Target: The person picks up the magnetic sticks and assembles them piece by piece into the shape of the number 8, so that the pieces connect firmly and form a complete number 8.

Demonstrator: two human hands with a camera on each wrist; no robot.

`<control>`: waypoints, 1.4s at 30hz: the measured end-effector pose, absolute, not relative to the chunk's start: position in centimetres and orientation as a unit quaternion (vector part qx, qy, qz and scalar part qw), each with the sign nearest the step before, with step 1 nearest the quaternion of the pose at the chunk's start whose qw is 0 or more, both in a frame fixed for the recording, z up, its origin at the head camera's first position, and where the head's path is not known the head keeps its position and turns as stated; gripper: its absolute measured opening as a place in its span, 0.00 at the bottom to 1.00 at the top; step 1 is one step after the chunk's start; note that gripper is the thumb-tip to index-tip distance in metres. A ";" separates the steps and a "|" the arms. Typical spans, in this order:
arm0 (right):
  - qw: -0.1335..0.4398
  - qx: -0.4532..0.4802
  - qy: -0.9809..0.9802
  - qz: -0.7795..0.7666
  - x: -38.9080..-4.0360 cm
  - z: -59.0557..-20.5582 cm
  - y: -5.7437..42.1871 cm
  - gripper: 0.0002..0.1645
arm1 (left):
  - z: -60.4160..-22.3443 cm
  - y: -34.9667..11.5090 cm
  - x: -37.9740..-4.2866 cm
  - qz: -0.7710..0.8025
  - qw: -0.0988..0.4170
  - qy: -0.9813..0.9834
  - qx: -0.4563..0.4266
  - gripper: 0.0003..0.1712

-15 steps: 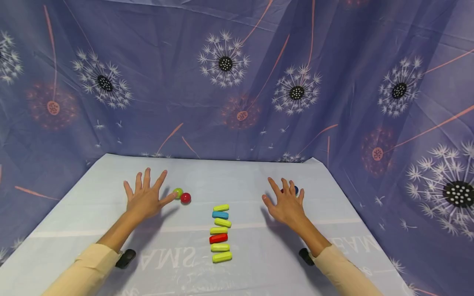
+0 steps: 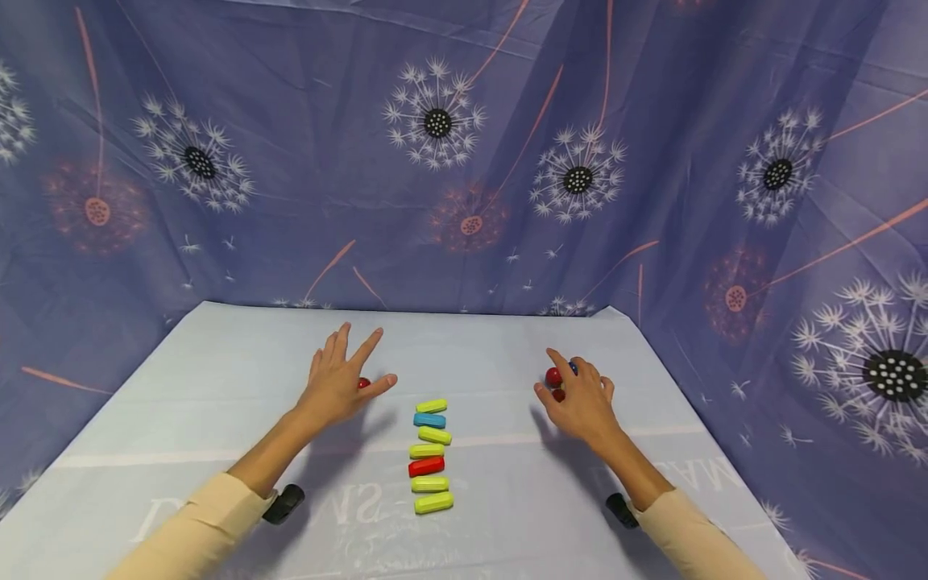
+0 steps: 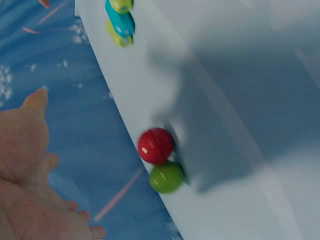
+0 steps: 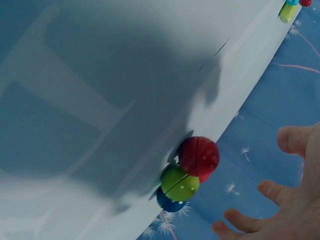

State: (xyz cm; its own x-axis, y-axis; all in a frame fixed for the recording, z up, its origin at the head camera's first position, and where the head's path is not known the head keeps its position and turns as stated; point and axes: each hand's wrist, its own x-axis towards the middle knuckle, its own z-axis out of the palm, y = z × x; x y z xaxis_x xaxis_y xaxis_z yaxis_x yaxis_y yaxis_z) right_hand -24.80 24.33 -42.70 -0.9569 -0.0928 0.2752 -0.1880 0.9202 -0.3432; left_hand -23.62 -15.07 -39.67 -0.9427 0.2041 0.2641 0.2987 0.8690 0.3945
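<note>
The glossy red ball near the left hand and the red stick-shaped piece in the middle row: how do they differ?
Shape: the glossy red ball is round, while the red stick-shaped piece is long and narrow. Neighbours: the ball sits beside a green ball; the piece lies between two yellow-green pieces. Visibility: in the head view the left hand partly hides the ball but not the piece. Both are red.

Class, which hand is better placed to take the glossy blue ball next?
Probably the right hand: it hovers near the glossy blue ball, while the left hand is across the row of multicoloured oblong blocks.
</note>
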 end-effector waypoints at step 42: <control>0.065 0.057 -0.967 0.238 -25.0 -43.6 26.2 0.23 | -42.4 -9.5 -25.5 -0.389 -0.046 -0.914 -0.105 0.20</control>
